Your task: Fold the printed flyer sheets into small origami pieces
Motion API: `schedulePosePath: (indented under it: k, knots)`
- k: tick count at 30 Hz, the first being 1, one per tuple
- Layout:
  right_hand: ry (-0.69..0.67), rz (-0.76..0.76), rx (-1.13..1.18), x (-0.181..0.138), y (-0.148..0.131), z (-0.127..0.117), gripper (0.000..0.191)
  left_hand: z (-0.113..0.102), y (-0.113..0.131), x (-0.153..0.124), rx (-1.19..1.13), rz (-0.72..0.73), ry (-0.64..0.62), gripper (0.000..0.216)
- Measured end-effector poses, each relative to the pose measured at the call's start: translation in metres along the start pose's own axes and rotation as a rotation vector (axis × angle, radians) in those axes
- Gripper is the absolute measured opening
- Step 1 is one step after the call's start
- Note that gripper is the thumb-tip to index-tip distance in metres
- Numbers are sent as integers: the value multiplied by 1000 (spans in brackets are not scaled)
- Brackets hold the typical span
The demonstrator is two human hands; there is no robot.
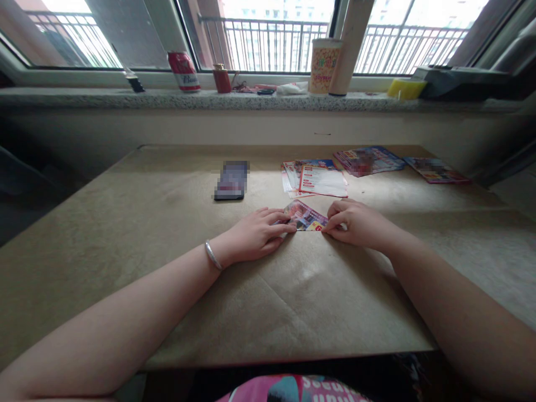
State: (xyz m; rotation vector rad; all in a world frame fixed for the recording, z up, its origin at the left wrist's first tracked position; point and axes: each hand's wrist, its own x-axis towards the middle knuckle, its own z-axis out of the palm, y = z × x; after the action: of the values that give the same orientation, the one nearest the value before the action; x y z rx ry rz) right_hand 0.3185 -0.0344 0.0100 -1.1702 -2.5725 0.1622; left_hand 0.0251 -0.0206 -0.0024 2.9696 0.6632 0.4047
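Observation:
A small colourful printed leaflet (304, 216), folded, lies on the brown paper-covered table (167, 223) between my hands. My left hand (256, 234), with a silver bangle on the wrist, presses its fingertips on the leaflet's left edge. My right hand (355, 223) pinches the leaflet's right corner with fingers curled together. Both hands rest on the table surface.
A dark phone (231, 180) lies beyond my left hand. More leaflets (318, 178) are stacked behind the folded one, with others (368, 160) further right (435, 170). On the windowsill (84, 99) stand a red can (183, 71), a paper cup (323, 65) and a yellow sponge (405, 88).

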Motion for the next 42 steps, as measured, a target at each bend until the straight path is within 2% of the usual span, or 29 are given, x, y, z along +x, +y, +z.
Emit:
schedulePosePath:
  k: [7, 16, 21, 28, 38, 42]
  knots:
    - [-76, 30, 95, -3, 12, 0, 15, 1, 0, 0, 23, 0, -18, 40]
    - [-145, -2, 140, -6, 29, -5, 16, 0, 0, 0, 33, -1, -25, 40]
    - [-185, 24, 143, -6, 29, -11, 17, 0, 0, 0, 30, 1, -27, 39]
    - [-314, 132, 103, -8, 25, -24, 19, 2, -1, 1, 28, 6, -19, 39]
    - [-307, 150, 150, -12, 32, -23, 18, 0, 0, 0, 27, -1, -25, 40]
    - [-288, 163, 81, -11, 28, -25, 19, 1, -1, 0, 17, 9, -13, 40]
